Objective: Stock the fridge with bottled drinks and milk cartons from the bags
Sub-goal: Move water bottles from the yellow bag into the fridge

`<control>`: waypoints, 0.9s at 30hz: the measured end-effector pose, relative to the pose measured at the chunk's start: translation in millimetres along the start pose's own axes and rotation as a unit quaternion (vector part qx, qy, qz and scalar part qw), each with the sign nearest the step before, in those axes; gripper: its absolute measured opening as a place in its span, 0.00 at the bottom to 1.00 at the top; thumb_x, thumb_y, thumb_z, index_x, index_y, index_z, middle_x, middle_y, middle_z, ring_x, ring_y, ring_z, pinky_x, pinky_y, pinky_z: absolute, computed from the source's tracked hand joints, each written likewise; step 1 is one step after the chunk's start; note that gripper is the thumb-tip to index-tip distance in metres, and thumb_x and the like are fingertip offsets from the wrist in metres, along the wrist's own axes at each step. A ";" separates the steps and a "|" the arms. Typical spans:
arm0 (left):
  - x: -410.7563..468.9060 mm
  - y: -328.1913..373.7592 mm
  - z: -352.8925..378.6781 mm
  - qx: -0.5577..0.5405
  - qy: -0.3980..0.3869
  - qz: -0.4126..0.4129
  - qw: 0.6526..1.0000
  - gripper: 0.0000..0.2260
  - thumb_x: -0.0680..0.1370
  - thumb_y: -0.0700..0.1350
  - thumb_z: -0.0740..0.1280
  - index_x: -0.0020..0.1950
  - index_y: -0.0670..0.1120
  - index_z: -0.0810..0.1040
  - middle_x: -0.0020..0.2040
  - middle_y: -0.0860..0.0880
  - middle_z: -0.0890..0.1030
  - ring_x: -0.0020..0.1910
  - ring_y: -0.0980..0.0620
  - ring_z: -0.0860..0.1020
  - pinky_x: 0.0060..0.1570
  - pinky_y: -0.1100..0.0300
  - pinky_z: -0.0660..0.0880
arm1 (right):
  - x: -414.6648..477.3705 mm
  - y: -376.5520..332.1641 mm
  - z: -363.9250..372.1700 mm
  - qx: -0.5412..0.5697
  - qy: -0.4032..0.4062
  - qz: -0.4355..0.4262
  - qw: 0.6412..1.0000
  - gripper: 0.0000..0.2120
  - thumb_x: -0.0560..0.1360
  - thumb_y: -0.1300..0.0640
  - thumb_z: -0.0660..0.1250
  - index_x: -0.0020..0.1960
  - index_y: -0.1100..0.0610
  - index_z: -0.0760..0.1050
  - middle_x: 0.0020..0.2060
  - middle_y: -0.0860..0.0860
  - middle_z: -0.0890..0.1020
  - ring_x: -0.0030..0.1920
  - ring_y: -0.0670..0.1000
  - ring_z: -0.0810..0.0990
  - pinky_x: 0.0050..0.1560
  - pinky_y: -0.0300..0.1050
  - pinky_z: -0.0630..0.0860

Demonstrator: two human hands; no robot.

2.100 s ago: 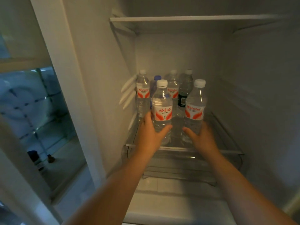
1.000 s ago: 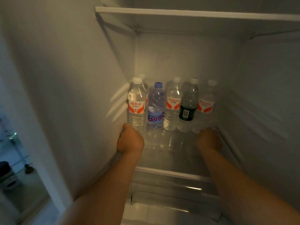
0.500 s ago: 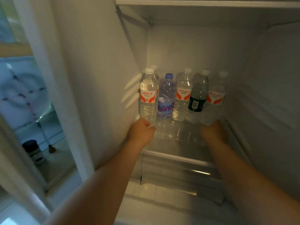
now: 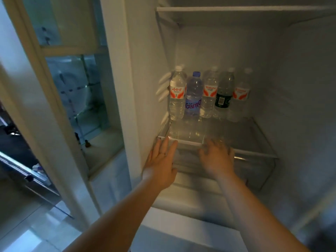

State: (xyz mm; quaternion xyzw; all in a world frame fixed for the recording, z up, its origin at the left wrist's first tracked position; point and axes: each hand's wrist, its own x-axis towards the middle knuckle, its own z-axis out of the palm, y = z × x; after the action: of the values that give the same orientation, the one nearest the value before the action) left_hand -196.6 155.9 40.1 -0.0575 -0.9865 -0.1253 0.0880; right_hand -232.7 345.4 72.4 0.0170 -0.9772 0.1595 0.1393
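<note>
**Glass shelf (image 4: 254, 132) lined at the back**

Bottles (image 4: 209, 95) stand upright along its back edge, purple one (image 4: 194, 95) second from left. Left hand (image 4: 161, 160) sits at the front-left corner, fingers straight, holding nothing; right hand (image 4: 217, 158), blurred, lies flat at the front edge, empty too.

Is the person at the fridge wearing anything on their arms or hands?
No gloves or sleeves are in view, and both arms are bare. The left hand seems to carry a thin ring on one finger. The right hand is blurred, and no jewellery shows on it.
</note>
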 end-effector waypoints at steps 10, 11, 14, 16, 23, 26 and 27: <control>-174.5 -3.7 -2.6 0.002 -0.062 -0.020 0.998 0.33 0.80 0.66 0.53 0.80 0.59 0.43 0.80 0.51 0.35 0.79 0.44 0.37 0.77 0.42 0.46 | -167.1 -7.9 9.8 0.041 -0.141 -0.011 0.989 0.29 0.80 0.41 0.56 0.78 0.44 0.51 0.79 0.48 0.53 0.78 0.54 0.49 0.74 0.64 0.46; -194.1 -4.9 -1.2 0.010 -0.063 -0.030 0.997 0.33 0.80 0.67 0.52 0.80 0.59 0.42 0.80 0.51 0.34 0.79 0.44 0.36 0.77 0.41 0.44 | -188.8 -9.3 8.8 0.049 -0.144 -0.021 0.988 0.29 0.80 0.41 0.55 0.78 0.44 0.50 0.79 0.47 0.51 0.79 0.53 0.47 0.75 0.63 0.45; -250.8 -9.4 4.7 0.016 -0.069 -0.057 0.996 0.34 0.77 0.71 0.48 0.79 0.60 0.40 0.79 0.52 0.32 0.78 0.43 0.35 0.75 0.40 0.42 | -251.8 -12.3 4.6 0.073 -0.139 -0.049 0.986 0.29 0.81 0.42 0.55 0.79 0.43 0.49 0.79 0.45 0.50 0.79 0.51 0.45 0.76 0.60 0.43; -288.5 -9.2 7.5 0.003 -0.085 -0.077 0.993 0.35 0.76 0.72 0.46 0.79 0.61 0.39 0.79 0.52 0.32 0.78 0.43 0.34 0.75 0.40 0.40 | -288.9 -12.1 2.7 0.077 -0.148 -0.063 0.984 0.29 0.81 0.42 0.56 0.79 0.43 0.50 0.79 0.45 0.51 0.79 0.50 0.45 0.76 0.59 0.43; -399.7 18.1 8.1 -0.038 -0.094 -0.171 0.980 0.38 0.71 0.75 0.41 0.79 0.63 0.39 0.76 0.56 0.29 0.78 0.46 0.32 0.75 0.40 0.39 | -393.8 -0.5 -11.1 0.038 -0.203 -0.095 0.974 0.30 0.80 0.38 0.52 0.79 0.42 0.45 0.79 0.43 0.47 0.78 0.50 0.40 0.74 0.60 0.37; -438.5 33.4 11.4 -0.045 -0.092 -0.211 0.972 0.39 0.68 0.75 0.38 0.78 0.64 0.39 0.76 0.56 0.29 0.78 0.47 0.32 0.76 0.40 0.38 | -424.1 10.5 -16.7 0.031 -0.233 -0.107 0.966 0.31 0.80 0.37 0.50 0.78 0.41 0.43 0.79 0.43 0.44 0.78 0.50 0.38 0.74 0.61 0.34; -451.6 38.7 12.3 -0.042 -0.088 -0.224 0.970 0.39 0.69 0.75 0.38 0.78 0.64 0.39 0.76 0.56 0.29 0.78 0.47 0.32 0.76 0.40 0.38 | -432.7 15.3 -18.3 0.028 -0.240 -0.116 0.964 0.31 0.80 0.37 0.50 0.78 0.41 0.42 0.79 0.42 0.43 0.78 0.50 0.37 0.74 0.61 0.34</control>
State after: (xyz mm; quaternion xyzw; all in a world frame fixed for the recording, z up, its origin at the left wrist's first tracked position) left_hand 248.3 155.0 -47.4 0.1500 -0.9720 -0.1780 -0.0320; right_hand 186.7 360.9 -35.7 0.1715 -0.9685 0.1605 -0.0821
